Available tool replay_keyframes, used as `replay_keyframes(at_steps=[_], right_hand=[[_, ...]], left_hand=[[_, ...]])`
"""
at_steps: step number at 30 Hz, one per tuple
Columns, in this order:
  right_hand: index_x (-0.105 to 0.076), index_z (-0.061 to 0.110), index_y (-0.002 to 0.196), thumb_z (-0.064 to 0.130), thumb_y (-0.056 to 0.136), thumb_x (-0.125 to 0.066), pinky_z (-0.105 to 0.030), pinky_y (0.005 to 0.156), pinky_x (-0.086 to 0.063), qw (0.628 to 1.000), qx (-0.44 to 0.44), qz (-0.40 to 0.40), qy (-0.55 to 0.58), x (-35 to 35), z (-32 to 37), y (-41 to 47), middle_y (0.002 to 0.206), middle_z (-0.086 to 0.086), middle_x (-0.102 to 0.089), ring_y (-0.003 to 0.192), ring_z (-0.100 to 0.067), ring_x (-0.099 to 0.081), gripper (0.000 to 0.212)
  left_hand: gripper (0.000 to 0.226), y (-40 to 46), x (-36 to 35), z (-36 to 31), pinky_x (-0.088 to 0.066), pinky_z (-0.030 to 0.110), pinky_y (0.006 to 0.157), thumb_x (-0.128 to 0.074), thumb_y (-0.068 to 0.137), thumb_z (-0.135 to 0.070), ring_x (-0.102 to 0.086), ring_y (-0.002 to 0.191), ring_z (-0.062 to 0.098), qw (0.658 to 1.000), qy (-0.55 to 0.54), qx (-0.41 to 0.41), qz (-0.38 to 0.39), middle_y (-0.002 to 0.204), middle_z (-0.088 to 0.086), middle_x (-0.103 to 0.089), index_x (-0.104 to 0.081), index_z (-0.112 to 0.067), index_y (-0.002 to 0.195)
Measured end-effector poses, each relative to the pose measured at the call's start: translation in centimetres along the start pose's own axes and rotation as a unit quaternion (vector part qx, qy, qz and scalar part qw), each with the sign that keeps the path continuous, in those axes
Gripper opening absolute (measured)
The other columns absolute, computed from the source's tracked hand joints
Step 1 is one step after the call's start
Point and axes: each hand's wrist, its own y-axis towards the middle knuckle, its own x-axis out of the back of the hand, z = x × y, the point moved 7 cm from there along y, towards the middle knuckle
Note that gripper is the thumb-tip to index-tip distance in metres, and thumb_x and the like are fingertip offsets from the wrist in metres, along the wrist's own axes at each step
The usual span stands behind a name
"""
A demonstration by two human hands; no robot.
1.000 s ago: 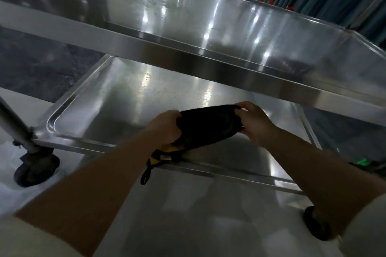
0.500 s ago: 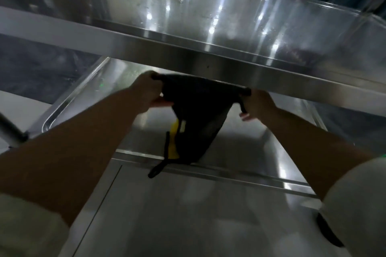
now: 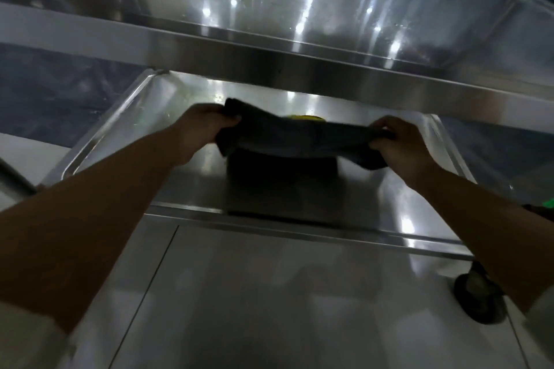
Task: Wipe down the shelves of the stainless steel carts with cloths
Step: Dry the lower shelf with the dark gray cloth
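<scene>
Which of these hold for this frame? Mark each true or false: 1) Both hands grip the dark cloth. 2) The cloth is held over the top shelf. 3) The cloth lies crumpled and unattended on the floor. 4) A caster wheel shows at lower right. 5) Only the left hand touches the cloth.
1) True: the left hand and right hand each pinch an end of the dark cloth.
2) False: it is stretched over the lower shelf, beneath the upper shelf.
3) False: it is held taut between the hands, above the shelf.
4) True: a black caster wheel sits by the right forearm.
5) False: the right hand grips it too.
</scene>
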Motion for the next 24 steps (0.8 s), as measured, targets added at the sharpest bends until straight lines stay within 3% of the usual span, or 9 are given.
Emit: replay_keyframes(at_steps=[3, 7, 9, 11, 13, 16, 19, 21, 24], right_hand=[[-0.062, 0.019, 0.076, -0.012, 0.078, -0.057, -0.023, 0.044, -0.047, 0.995, -0.028, 0.092, 0.003, -1.0, -2.6, -2.3, 0.070, -0.012, -0.060, 0.058, -0.021, -0.057, 0.031], [-0.065, 0.022, 0.088, -0.003, 0.075, -0.069, -0.013, 0.046, -0.043, 0.984, -0.052, 0.156, -0.064, -1.9, -4.6, -2.4, 0.086, -0.007, -0.064, 0.067, -0.015, -0.057, 0.029], [-0.064, 0.026, 0.101, 0.002, 0.070, -0.077, -0.012, 0.055, -0.046, 0.982, -0.063, 0.164, -0.071, -2.4, -5.3, -1.8, 0.098, -0.006, -0.063, 0.080, -0.014, -0.059, 0.041], [-0.059, 0.026, 0.116, 0.005, 0.070, -0.080, -0.021, 0.071, -0.049, 0.987, -0.061, 0.140, -0.055, -2.8, -5.7, -0.7, 0.108, -0.010, -0.059, 0.094, -0.021, -0.059, 0.055], [-0.055, 0.025, 0.124, 0.007, 0.075, -0.077, -0.029, 0.077, -0.052, 0.995, -0.052, 0.083, -0.020, -3.3, -5.8, 0.5, 0.110, -0.012, -0.059, 0.097, -0.024, -0.060, 0.056], [-0.050, 0.027, 0.132, 0.013, 0.085, -0.068, -0.033, 0.090, -0.050, 0.999, -0.034, 0.028, 0.012, -4.8, -5.8, 1.2, 0.119, -0.009, -0.060, 0.102, -0.021, -0.059, 0.053], [-0.041, 0.025, 0.140, 0.025, 0.088, -0.065, -0.034, 0.104, -0.038, 0.988, -0.004, 0.092, -0.123, -7.6, -6.7, 0.2, 0.137, -0.005, -0.051, 0.122, -0.023, -0.049, 0.057], [-0.034, 0.023, 0.144, 0.031, 0.086, -0.067, -0.035, 0.104, -0.035, 0.974, 0.011, 0.130, -0.186, -8.8, -7.5, -1.0, 0.141, -0.009, -0.046, 0.127, -0.027, -0.045, 0.067], [-0.016, 0.025, 0.151, 0.031, 0.087, -0.066, -0.040, 0.110, -0.033, 0.970, 0.041, 0.146, -0.190, -9.3, -7.5, -2.3, 0.150, -0.008, -0.033, 0.135, -0.026, -0.035, 0.081]], left_hand=[[0.030, -1.0, -0.5, 3.8, -0.050, 0.035, 0.084, -0.062, 0.090, -0.010, -0.061, 0.093, 0.022, 0.991, 0.080, 0.087, 0.066, 0.106, 0.010, -0.064, -0.061, -0.008, 0.121], [0.030, -1.8, 0.0, 6.2, -0.044, 0.048, 0.100, -0.062, 0.089, -0.003, -0.061, 0.104, 0.032, 0.980, 0.129, 0.120, 0.087, 0.111, 0.015, -0.065, -0.062, -0.018, 0.115], [0.030, -1.9, 0.2, 6.9, -0.048, 0.045, 0.091, -0.058, 0.088, 0.006, -0.061, 0.097, 0.034, 0.982, 0.130, 0.104, 0.093, 0.104, 0.018, -0.065, -0.064, -0.018, 0.105], [0.038, -1.6, 0.8, 7.4, -0.047, 0.034, 0.073, -0.051, 0.085, 0.017, -0.057, 0.084, 0.029, 0.988, 0.121, 0.072, 0.066, 0.088, 0.015, -0.063, -0.064, -0.018, 0.092], [0.046, -1.4, 1.7, 8.0, -0.048, 0.023, 0.057, -0.047, 0.083, 0.020, -0.057, 0.071, 0.022, 0.991, 0.132, 0.033, 0.010, 0.079, 0.006, -0.062, -0.063, -0.023, 0.087], [0.050, -1.0, 2.3, 9.8, -0.051, 0.029, 0.067, -0.052, 0.088, 0.012, -0.061, 0.083, 0.020, 0.988, 0.146, 0.008, -0.043, 0.101, 0.005, -0.063, -0.059, -0.029, 0.115], [0.060, -0.7, 2.6, 11.1, -0.051, 0.040, 0.081, -0.064, 0.084, -0.003, -0.060, 0.102, 0.031, 0.963, 0.249, 0.025, -0.099, 0.118, 0.017, -0.059, -0.044, -0.013, 0.139], [0.059, -1.3, 2.8, 11.1, -0.051, 0.041, 0.072, -0.073, 0.079, -0.026, -0.062, 0.097, 0.036, 0.932, 0.317, 0.062, -0.162, 0.105, 0.019, -0.063, -0.051, -0.001, 0.128], [0.054, -2.0, 1.5, 11.2, -0.044, 0.033, 0.057, -0.076, 0.075, -0.048, -0.065, 0.080, 0.031, 0.918, 0.357, 0.129, -0.111, 0.083, 0.015, -0.063, -0.061, -0.001, 0.094]])
